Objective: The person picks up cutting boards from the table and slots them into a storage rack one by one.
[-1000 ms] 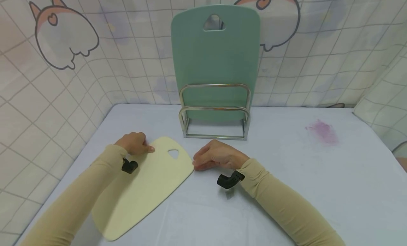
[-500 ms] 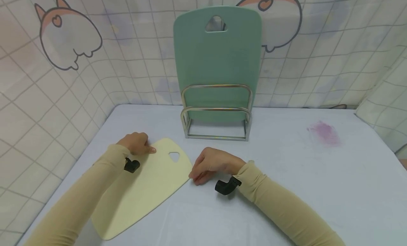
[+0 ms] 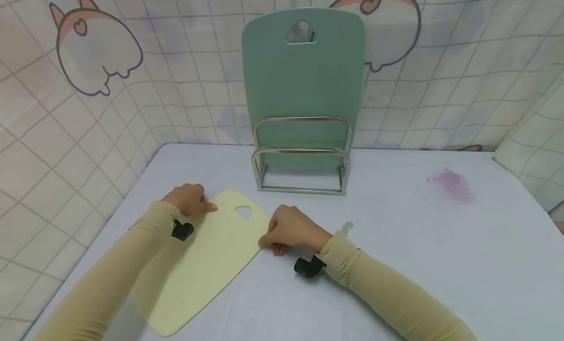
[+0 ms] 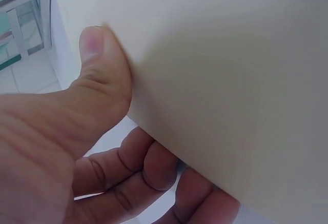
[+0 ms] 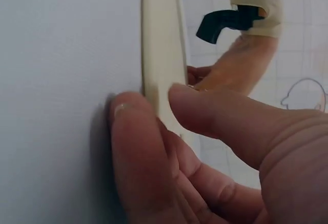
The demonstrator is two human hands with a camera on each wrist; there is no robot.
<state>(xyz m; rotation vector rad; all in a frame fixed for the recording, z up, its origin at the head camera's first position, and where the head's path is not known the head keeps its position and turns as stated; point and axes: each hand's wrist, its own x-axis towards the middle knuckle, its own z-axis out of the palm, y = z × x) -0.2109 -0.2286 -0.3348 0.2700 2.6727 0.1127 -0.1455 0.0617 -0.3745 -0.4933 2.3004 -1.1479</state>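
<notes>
A pale yellow cutting board [image 3: 211, 253] lies slantwise on the white table, its cut-out handle hole toward the back. My left hand [image 3: 188, 200] grips its far left edge. In the left wrist view the thumb [image 4: 105, 70] presses on the board's face while the curled fingers [image 4: 161, 165] reach under the edge. On the opposite side, my right hand [image 3: 293, 228] pinches the right edge below the handle end. The right wrist view has the thumb [image 5: 205, 108] over the top and the index finger [image 5: 137, 147] at the underside of the edge.
Behind the hands stands a metal wire rack [image 3: 301, 189] with a green cutting board [image 3: 304, 86] upright in its rear slot. Patterned cloth [image 3: 185, 86] hangs at the back and sides. A pink stain [image 3: 453, 184] marks the table [image 3: 405, 223] at the right.
My right hand has slid from near the board's corner down along its right edge, toward me and left. The board's near end has shifted slightly right. The left hand keeps its place.
</notes>
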